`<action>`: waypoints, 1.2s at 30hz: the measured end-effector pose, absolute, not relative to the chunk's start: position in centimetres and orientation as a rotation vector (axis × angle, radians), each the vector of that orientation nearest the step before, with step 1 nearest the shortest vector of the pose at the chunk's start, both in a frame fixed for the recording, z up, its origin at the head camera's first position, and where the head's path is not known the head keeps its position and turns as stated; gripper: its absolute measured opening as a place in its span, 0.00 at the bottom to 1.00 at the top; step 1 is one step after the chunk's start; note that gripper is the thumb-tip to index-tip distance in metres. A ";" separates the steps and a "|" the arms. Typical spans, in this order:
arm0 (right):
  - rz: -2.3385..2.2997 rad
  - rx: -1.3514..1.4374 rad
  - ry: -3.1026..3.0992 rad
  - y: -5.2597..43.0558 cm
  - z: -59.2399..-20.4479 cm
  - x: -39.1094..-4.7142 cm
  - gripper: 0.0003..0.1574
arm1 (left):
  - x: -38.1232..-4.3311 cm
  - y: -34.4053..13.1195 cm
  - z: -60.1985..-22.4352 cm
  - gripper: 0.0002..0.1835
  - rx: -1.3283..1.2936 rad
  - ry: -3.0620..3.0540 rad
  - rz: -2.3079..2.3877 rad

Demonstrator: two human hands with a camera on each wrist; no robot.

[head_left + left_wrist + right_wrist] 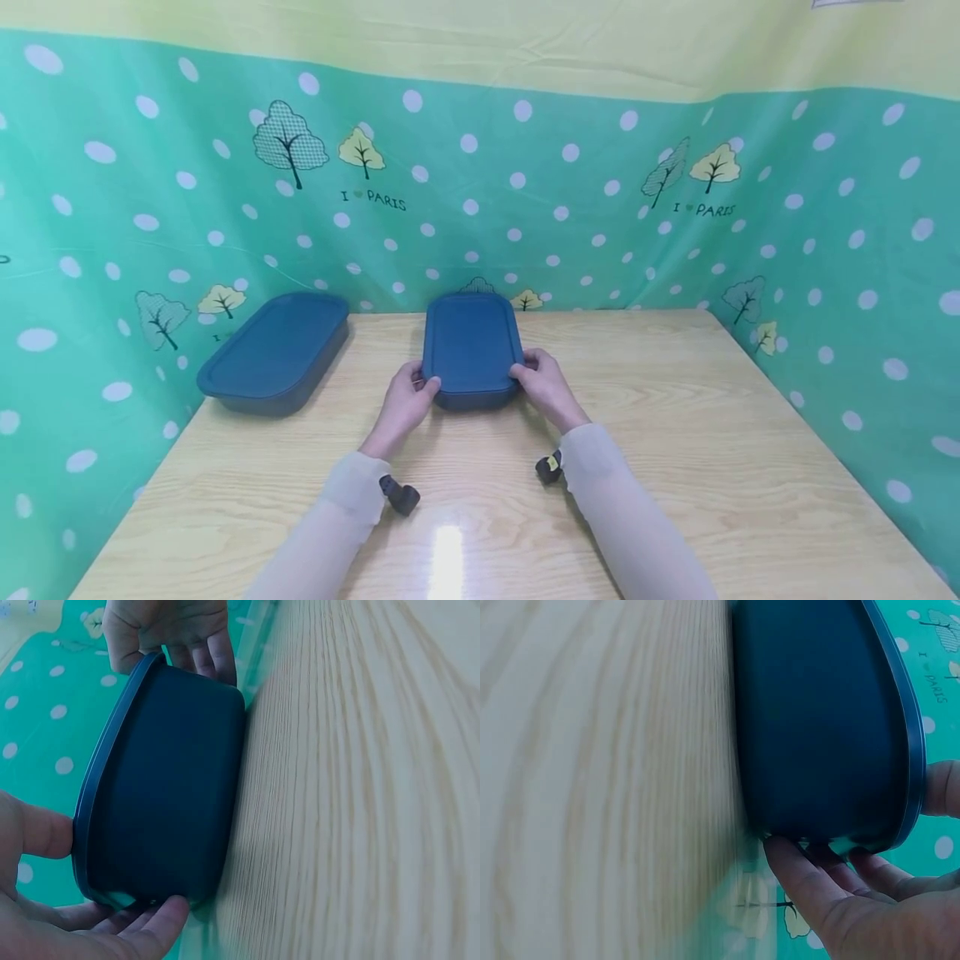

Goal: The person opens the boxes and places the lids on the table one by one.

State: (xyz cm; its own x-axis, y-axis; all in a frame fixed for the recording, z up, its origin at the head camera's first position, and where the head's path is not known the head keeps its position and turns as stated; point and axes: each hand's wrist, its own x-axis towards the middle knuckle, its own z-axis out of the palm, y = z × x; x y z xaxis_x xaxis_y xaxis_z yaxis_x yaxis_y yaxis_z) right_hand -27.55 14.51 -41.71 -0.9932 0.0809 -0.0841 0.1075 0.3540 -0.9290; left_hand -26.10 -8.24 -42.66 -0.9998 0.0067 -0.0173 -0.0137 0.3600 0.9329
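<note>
A dark blue lidded food container (472,342) sits on the wooden table near its back edge, in the middle of the head view. My left hand (408,400) grips its left near side, thumb on the lid's rim and fingers along the wall below. On the opposite side my right hand (546,386) holds it the same way. In the left wrist view the container's near wall (165,780) stands between both hands, its base close to the tabletop. The right wrist view shows fingertips (787,859) against the container's side and the thumb at the lid edge.
A second, larger dark blue lidded container (277,350) stands at the table's back left, slightly turned. The wooden table (675,483) spreads out in front and to the right. A green dotted curtain (517,192) hangs along the back and both sides.
</note>
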 end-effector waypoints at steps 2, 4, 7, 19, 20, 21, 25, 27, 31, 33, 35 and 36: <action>-1.763 0.176 2.567 14.7 -41.8 -27.6 0.27 | -26.1 -8.1 -42.6 0.27 -0.010 2.571 1.771; -1.763 0.175 2.569 14.9 -41.8 -27.6 0.27 | -26.1 -8.0 -42.5 0.27 -0.009 2.570 1.772; -1.762 0.173 2.575 15.1 -41.7 -27.6 0.27 | -26.2 -7.7 -42.4 0.27 -0.003 2.570 1.782; -1.738 0.177 2.574 15.8 -41.7 -27.5 0.28 | -26.1 -7.1 -42.6 0.27 0.001 2.569 1.781; -1.738 0.179 2.572 15.9 -41.7 -27.5 0.28 | -26.1 -7.1 -42.6 0.27 0.001 2.566 1.785; -1.736 0.180 2.571 15.9 -41.8 -27.5 0.28 | -26.1 -7.0 -42.7 0.27 0.001 2.567 1.785; -1.730 0.183 2.570 16.2 -41.6 -27.5 0.28 | -26.1 -6.8 -42.8 0.26 0.006 2.569 1.789; -1.721 0.188 2.580 16.3 -41.5 -27.4 0.29 | -26.2 -6.6 -42.8 0.26 0.008 2.572 1.793; -1.717 0.188 2.593 16.5 -41.4 -27.3 0.29 | -26.2 -6.3 -42.7 0.26 0.018 2.575 1.799; -1.725 0.188 2.588 16.7 -41.4 -27.3 0.29 | -26.2 -6.1 -42.7 0.27 0.026 2.578 1.803; -1.736 0.189 2.579 16.8 -41.5 -27.4 0.29 | -26.2 -6.0 -42.7 0.27 0.039 2.577 1.811; -1.742 0.193 2.574 16.9 -41.5 -27.4 0.29 | -26.1 -5.9 -42.7 0.27 0.046 2.574 1.819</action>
State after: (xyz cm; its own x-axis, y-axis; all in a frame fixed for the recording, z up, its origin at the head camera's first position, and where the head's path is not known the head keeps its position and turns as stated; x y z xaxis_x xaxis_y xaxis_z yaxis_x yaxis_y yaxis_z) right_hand -27.40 16.90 -41.48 -0.9920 0.0867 -0.0922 0.1178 0.3663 -0.9230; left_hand -26.14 -5.86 -42.71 -0.9995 0.0178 0.0252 0.0297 0.3338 0.9422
